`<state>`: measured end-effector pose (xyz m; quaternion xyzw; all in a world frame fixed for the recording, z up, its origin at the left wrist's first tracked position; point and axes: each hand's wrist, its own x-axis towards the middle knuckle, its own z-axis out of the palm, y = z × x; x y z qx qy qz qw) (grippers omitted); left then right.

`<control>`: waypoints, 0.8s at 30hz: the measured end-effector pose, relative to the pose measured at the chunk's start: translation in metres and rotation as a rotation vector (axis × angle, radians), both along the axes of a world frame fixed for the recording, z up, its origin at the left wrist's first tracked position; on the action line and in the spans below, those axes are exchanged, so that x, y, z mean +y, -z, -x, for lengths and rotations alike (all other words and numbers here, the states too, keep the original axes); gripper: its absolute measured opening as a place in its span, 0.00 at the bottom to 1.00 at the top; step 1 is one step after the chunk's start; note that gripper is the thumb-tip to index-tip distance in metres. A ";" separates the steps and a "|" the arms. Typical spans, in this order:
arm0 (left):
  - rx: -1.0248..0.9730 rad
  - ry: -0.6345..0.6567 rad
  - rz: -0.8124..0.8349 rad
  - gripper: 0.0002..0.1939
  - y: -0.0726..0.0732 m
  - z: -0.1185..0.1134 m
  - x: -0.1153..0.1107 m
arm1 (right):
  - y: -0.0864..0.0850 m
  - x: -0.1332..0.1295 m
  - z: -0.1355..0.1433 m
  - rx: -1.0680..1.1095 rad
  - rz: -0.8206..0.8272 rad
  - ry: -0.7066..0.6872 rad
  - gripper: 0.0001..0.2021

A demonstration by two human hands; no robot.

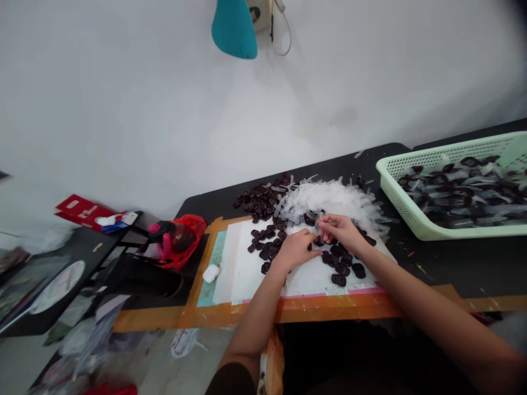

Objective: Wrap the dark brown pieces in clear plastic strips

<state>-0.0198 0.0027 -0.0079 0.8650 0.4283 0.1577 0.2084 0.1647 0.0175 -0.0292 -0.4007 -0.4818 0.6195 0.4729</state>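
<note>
One black table (453,263), probably taped, meets white wall (123,109).

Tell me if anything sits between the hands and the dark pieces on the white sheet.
Nothing visible does. The left hand and right hand already meet over the dark pieces on the white sheet, fingers touching one. The clear sleeves lie behind them.

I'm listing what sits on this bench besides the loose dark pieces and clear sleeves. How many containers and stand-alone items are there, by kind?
Green basket: 1
Red bag: 1
White pebble-shaped case: 1
Teal lamp shade: 1
White work mat: 1
Total: 5
The dark pieces and clear sleeves are too many and too overlapped to count.
</note>
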 end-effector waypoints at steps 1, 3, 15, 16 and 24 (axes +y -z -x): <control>0.066 -0.002 -0.031 0.16 0.000 0.001 0.000 | 0.000 0.000 0.000 -0.002 0.014 0.002 0.19; 0.140 -0.012 -0.053 0.17 0.000 0.002 0.001 | -0.001 -0.001 0.001 -0.010 0.043 0.012 0.20; 0.118 -0.001 -0.106 0.21 0.006 -0.004 -0.001 | 0.003 0.009 -0.008 0.148 -0.060 0.309 0.12; 0.117 0.016 -0.099 0.20 0.008 -0.006 -0.001 | 0.002 0.010 -0.009 0.171 -0.054 0.330 0.13; -0.045 -0.031 -0.100 0.12 0.011 -0.008 0.001 | 0.001 0.009 -0.012 0.257 -0.019 0.248 0.17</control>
